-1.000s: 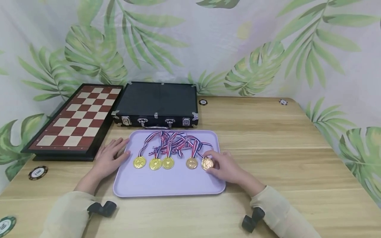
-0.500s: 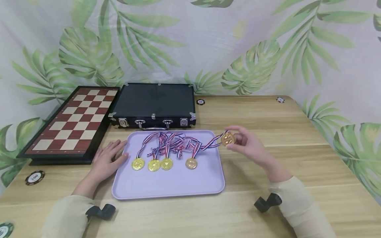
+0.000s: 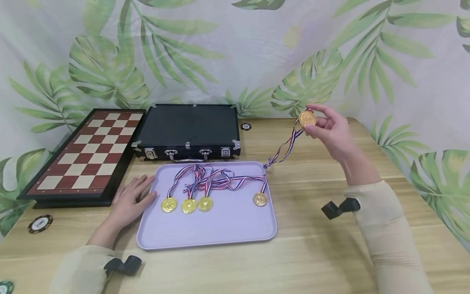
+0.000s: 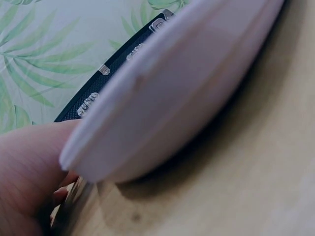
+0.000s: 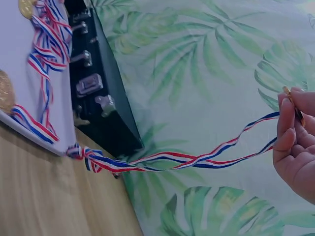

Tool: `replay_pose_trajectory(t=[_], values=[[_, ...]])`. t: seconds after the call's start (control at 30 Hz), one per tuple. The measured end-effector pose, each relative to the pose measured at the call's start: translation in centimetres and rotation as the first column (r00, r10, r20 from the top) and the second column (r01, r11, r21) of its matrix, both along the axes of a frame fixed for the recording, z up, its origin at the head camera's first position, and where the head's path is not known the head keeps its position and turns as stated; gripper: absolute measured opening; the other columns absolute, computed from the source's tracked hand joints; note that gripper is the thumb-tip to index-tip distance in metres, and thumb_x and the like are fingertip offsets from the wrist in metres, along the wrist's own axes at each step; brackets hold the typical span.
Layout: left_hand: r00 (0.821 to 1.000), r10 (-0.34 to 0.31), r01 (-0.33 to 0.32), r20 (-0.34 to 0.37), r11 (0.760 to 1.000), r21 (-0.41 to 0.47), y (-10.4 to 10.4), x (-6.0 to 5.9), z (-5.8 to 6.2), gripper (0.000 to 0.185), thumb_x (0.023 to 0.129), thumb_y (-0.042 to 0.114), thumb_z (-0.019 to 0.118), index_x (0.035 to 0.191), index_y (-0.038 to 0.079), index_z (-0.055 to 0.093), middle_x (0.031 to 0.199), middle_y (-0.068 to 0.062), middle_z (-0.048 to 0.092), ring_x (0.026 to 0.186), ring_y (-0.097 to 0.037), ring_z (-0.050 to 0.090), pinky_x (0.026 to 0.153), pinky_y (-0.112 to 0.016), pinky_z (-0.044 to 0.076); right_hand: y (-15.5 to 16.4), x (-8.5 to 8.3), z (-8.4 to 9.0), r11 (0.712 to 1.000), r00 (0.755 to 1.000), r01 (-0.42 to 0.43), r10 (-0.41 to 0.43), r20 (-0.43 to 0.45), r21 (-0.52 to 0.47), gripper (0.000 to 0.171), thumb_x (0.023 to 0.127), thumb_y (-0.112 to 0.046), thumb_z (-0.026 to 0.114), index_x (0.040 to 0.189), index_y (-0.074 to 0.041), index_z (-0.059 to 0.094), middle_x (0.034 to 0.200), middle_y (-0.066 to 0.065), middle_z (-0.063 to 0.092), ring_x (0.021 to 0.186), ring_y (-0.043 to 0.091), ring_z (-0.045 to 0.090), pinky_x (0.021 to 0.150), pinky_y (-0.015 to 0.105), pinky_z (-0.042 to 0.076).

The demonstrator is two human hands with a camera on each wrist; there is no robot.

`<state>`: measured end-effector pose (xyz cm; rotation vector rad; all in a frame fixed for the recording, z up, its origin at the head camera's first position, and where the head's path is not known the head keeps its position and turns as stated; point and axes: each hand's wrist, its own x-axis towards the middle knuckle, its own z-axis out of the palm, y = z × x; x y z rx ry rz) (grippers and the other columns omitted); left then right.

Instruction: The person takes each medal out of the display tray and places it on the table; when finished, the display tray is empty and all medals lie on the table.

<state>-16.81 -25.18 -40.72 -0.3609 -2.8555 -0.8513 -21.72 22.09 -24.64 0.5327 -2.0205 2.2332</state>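
A gold medal [image 3: 307, 118] is pinched in the right hand [image 3: 328, 128] above the table's far right edge, its ribbon [image 3: 282, 151] knotted with another medal's ribbon at the lavender tray's [image 3: 205, 232] far right corner, so that medal [image 3: 259, 199] could be dragged off, while the left hand [image 3: 130, 200] lies flat at the tray's left edge.

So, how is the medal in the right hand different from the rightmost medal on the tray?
The raised medal is pinched in the right hand, above the table; the rightmost tray medal lies flat on the lilac tray, untouched. The raised medal's ribbon hangs stretched; the other's lies tangled. Both are gold, round, with striped ribbons.
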Motion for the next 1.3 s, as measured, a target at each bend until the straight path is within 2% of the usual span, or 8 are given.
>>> replay_pose_trajectory(t=[0.2, 0.37, 0.5, 0.63, 0.87, 1.0, 1.13, 1.3], values=[[1.0, 0.001, -0.001, -0.011, 1.0, -0.001, 0.0, 0.2, -0.1, 0.052, 0.087, 0.035, 0.048, 0.131, 0.01, 0.037, 0.131, -0.025, 0.03, 0.123, -0.04, 0.015, 0.096, -0.055, -0.003, -0.6, -2.4, 1.4, 0.995, 0.993, 0.066, -0.073, 0.095, 0.077, 0.051, 0.075, 0.007, 0.061, 0.122, -0.004, 0.045, 0.078, 0.012, 0.06, 0.068, 0.016, 0.057, 0.059, 0.019, 0.046], [1.0, 0.006, -0.007, -0.02, 1.0, -0.014, -0.2, 0.4, 0.0, 0.052, 0.087, 0.036, 0.047, 0.131, 0.011, 0.037, 0.132, -0.024, 0.03, 0.123, -0.04, 0.016, 0.096, -0.054, -0.003, -1.2, -4.3, 1.2, 0.993, 0.984, 0.07, -0.084, 0.155, 0.095, 0.053, 0.075, 0.008, 0.061, 0.123, -0.003, 0.044, 0.084, 0.013, 0.061, 0.074, 0.018, 0.06, 0.057, 0.018, 0.046], [1.0, 0.003, -0.003, -0.024, 1.0, -0.022, -0.2, 0.4, 0.1, 0.052, 0.087, 0.036, 0.047, 0.132, 0.011, 0.037, 0.132, -0.024, 0.03, 0.123, -0.04, 0.016, 0.096, -0.054, -0.003, -1.1, -4.9, 0.8, 0.995, 0.976, 0.078, -0.09, 0.2, 0.068, 0.053, 0.075, 0.007, 0.061, 0.124, -0.004, 0.043, 0.086, 0.012, 0.06, 0.073, 0.017, 0.059, 0.055, 0.017, 0.044], [1.0, -0.001, 0.0, -0.027, 0.999, -0.032, -0.1, 0.4, 0.3, 0.052, 0.087, 0.035, 0.046, 0.132, 0.011, 0.036, 0.132, -0.024, 0.03, 0.123, -0.04, 0.016, 0.096, -0.054, -0.002, -1.1, -4.1, 1.1, 0.998, 0.982, 0.062, -0.066, 0.18, 0.024, 0.053, 0.075, 0.007, 0.06, 0.124, -0.004, 0.043, 0.089, 0.014, 0.059, 0.075, 0.019, 0.058, 0.059, 0.018, 0.046], [1.0, -0.008, 0.007, -0.026, 0.999, -0.036, -0.1, 0.3, 0.6, 0.052, 0.087, 0.035, 0.047, 0.132, 0.011, 0.036, 0.132, -0.024, 0.03, 0.123, -0.04, 0.016, 0.096, -0.053, -0.002, -0.6, -0.6, 2.2, 0.995, 0.999, -0.04, 0.043, 0.028, -0.096, 0.045, 0.076, 0.013, 0.056, 0.118, 0.001, 0.046, 0.079, 0.013, 0.06, 0.067, 0.016, 0.056, 0.058, 0.02, 0.045], [1.0, 0.001, -0.001, -0.018, 1.0, -0.028, -0.2, 0.4, 0.4, 0.052, 0.087, 0.035, 0.047, 0.131, 0.011, 0.037, 0.132, -0.024, 0.03, 0.123, -0.04, 0.016, 0.096, -0.054, -0.002, -0.5, 0.6, 2.3, 0.989, 0.996, -0.091, 0.091, -0.005, -0.12, 0.044, 0.076, 0.015, 0.056, 0.117, 0.002, 0.047, 0.076, 0.013, 0.06, 0.064, 0.016, 0.055, 0.057, 0.02, 0.045], [1.0, 0.009, -0.009, -0.01, 1.0, -0.019, -0.3, 0.5, 0.2, 0.052, 0.087, 0.035, 0.048, 0.131, 0.01, 0.037, 0.132, -0.024, 0.03, 0.123, -0.04, 0.016, 0.095, -0.055, -0.002, -0.4, 0.3, 1.2, 0.993, 0.995, -0.1, 0.101, 0.026, -0.057, 0.047, 0.077, 0.013, 0.055, 0.121, 0.002, 0.044, 0.077, 0.012, 0.059, 0.067, 0.015, 0.056, 0.059, 0.02, 0.046], [1.0, 0.005, -0.005, 0.007, 1.0, -0.014, 0.0, 0.3, 0.1, 0.053, 0.087, 0.037, 0.047, 0.132, 0.011, 0.037, 0.133, -0.024, 0.028, 0.124, -0.039, 0.015, 0.095, -0.055, -0.003, -0.3, -2.1, -1.4, 0.999, 0.992, -0.029, 0.024, 0.122, 0.041, 0.049, 0.077, 0.01, 0.057, 0.122, -0.001, 0.044, 0.08, 0.01, 0.06, 0.068, 0.014, 0.057, 0.058, 0.019, 0.045]])
